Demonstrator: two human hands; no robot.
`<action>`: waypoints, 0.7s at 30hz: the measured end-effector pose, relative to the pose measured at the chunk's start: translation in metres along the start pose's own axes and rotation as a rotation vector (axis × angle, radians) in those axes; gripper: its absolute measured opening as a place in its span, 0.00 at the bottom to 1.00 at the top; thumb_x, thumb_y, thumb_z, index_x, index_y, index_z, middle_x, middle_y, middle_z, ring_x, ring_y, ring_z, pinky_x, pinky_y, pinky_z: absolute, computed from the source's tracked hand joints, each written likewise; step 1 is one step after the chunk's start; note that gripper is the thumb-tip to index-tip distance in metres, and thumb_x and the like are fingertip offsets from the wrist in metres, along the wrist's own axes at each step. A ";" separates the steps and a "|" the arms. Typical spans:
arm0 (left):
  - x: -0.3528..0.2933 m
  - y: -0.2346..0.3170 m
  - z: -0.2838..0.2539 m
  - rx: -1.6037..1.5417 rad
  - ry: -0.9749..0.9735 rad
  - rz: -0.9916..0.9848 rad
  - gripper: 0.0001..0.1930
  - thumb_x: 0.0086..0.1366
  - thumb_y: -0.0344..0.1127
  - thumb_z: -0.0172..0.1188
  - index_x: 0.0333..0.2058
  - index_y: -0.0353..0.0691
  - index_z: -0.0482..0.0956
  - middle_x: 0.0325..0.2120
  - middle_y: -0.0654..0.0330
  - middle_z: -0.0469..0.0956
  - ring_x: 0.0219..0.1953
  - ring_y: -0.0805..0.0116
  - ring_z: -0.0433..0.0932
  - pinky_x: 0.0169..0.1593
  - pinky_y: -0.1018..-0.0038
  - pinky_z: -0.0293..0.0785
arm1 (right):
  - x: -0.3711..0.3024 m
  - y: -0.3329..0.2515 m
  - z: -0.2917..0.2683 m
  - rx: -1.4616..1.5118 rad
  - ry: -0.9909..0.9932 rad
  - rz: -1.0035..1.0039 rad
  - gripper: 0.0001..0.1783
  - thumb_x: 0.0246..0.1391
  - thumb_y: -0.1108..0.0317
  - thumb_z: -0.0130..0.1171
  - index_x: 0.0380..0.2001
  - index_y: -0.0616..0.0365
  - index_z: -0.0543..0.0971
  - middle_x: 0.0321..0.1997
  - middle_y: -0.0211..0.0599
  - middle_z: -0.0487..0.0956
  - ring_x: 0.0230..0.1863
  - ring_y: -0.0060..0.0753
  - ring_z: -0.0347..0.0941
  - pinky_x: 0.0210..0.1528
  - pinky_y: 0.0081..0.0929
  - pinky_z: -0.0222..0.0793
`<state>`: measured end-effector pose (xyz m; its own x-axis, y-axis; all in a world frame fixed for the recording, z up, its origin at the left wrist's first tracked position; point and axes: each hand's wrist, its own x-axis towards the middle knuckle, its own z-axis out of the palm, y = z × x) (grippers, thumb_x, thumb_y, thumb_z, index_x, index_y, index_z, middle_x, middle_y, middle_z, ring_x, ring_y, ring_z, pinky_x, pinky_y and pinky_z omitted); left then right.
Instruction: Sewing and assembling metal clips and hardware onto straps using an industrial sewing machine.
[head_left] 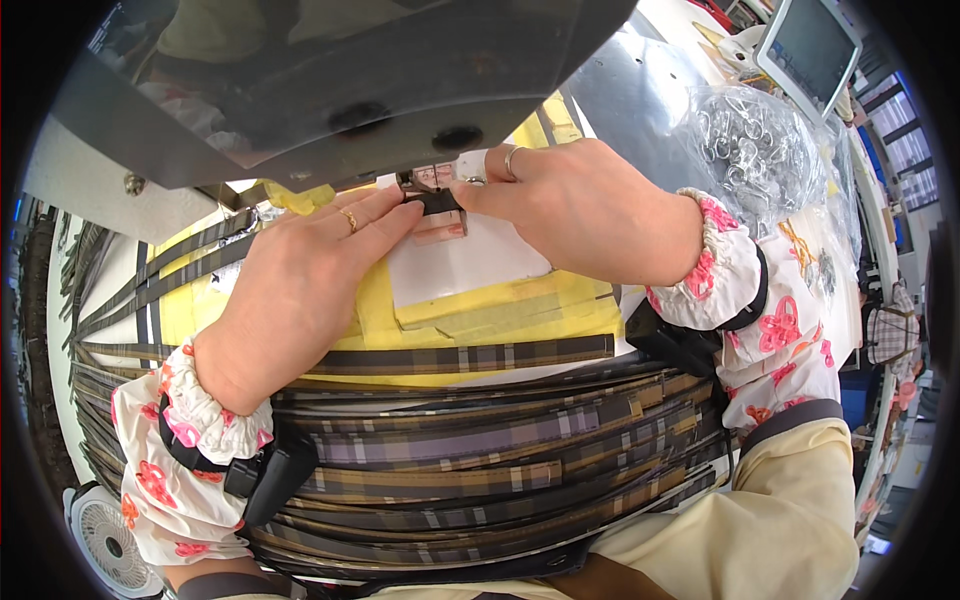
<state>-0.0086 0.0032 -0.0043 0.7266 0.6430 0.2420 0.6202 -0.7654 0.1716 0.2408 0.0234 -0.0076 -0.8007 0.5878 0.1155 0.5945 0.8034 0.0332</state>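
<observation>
Fan (112, 548): white and round, at the lower left.
Left hand (285, 290): left of centre, it comes out of a flowered sleeve (165, 485); its fingers are stretched out, tips at the left end of a dark strip (437, 203), and we cannot tell whether they pinch it.
Machine head (330, 90): dark and glossy, across the upper left.
Dark strip: just above the frame's centre, we see it between both hands' fingertips, by the machine head's lower edge.
Plaid straps (440, 492): we see them in rows across the lower middle.
Right hand (600, 215): right of centre, thumb tip at the strip's right end; we cannot tell whether it grips.
Bag (757, 150): clear, upper right, metal clasps (745, 140) inside.
</observation>
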 end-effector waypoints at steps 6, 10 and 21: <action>-0.001 -0.004 0.001 0.018 0.012 -0.014 0.24 0.48 0.17 0.52 0.47 0.35 0.76 0.46 0.48 0.76 0.48 0.49 0.76 0.47 0.64 0.76 | 0.002 0.002 0.003 0.000 0.075 -0.018 0.23 0.41 0.76 0.59 0.46 0.59 0.76 0.35 0.41 0.77 0.32 0.41 0.78 0.30 0.32 0.74; -0.001 -0.004 -0.001 0.005 -0.010 -0.005 0.24 0.48 0.18 0.53 0.48 0.36 0.76 0.46 0.47 0.76 0.48 0.49 0.77 0.46 0.65 0.77 | 0.002 0.002 0.002 0.050 0.080 -0.026 0.17 0.44 0.75 0.55 0.42 0.60 0.77 0.34 0.43 0.77 0.31 0.43 0.78 0.29 0.34 0.74; 0.001 -0.004 0.002 -0.103 0.029 -0.068 0.21 0.50 0.18 0.53 0.46 0.34 0.77 0.43 0.49 0.78 0.40 0.50 0.79 0.41 0.65 0.77 | 0.009 0.005 0.003 0.318 0.104 0.003 0.17 0.44 0.73 0.56 0.41 0.63 0.77 0.27 0.45 0.75 0.32 0.48 0.77 0.33 0.37 0.74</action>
<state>-0.0097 0.0073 -0.0064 0.6746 0.6933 0.2534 0.6329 -0.7199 0.2848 0.2364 0.0335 -0.0089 -0.7773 0.5906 0.2166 0.5314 0.8007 -0.2765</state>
